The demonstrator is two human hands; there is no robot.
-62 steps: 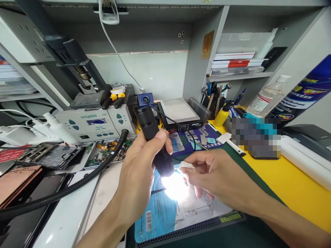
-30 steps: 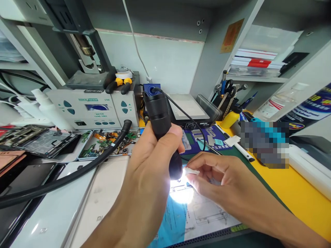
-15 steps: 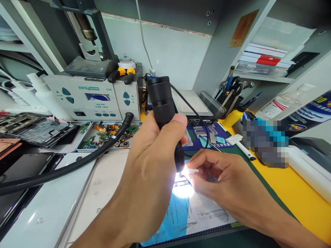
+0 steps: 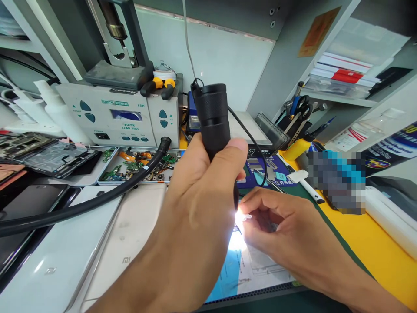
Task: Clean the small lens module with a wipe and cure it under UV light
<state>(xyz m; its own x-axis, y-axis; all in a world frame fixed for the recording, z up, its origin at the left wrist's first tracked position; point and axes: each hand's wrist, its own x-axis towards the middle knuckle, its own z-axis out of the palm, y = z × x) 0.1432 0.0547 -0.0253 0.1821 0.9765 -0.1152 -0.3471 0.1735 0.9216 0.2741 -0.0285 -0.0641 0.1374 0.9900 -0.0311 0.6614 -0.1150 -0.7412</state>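
Note:
A black flashlight [image 4: 213, 115] is gripped in my left hand [image 4: 198, 204], its lit head pointing down. The bright glare falls just beside my right hand [image 4: 276, 221], whose thumb and forefinger pinch a small white piece [image 4: 246, 217]. What exactly this piece is I cannot make out, as the light washes it out and the fingers cover part of it. Under both hands lies a printed blue and white sheet [image 4: 230, 276], lit by a bright patch near the fingertips.
Behind stands a grey hot air station [image 4: 130, 102] with a black hose [image 4: 97, 204] crossing to the left. A tray of circuit boards [image 4: 107, 176] sits before it. White tablet-like devices [image 4: 61, 256] lie left. Tools, a yellow bottle [image 4: 296, 148] and a white pen-like tool [image 4: 306, 187] are right.
The flashlight and my left hand have shifted slightly right, bringing the light closer to my right fingers. The view has moved a little too. My right hand keeps its pinch.

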